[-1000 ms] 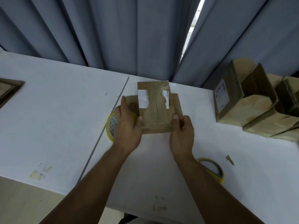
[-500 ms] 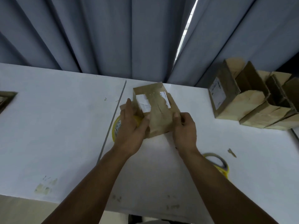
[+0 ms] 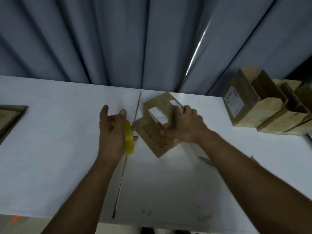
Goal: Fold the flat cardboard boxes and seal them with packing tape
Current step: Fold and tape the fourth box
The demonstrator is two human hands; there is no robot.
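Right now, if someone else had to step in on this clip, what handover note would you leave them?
Left hand: grips the yellow tape roll, held on edge just left of the box.
Right hand: grips the box, holding it on the table.
Done: this box is folded up; several folded boxes stand at the right.
Left: no yellow tape shows on this box, and one flap sticks out toward the roll. Tape it shut, then probably set it with the others.
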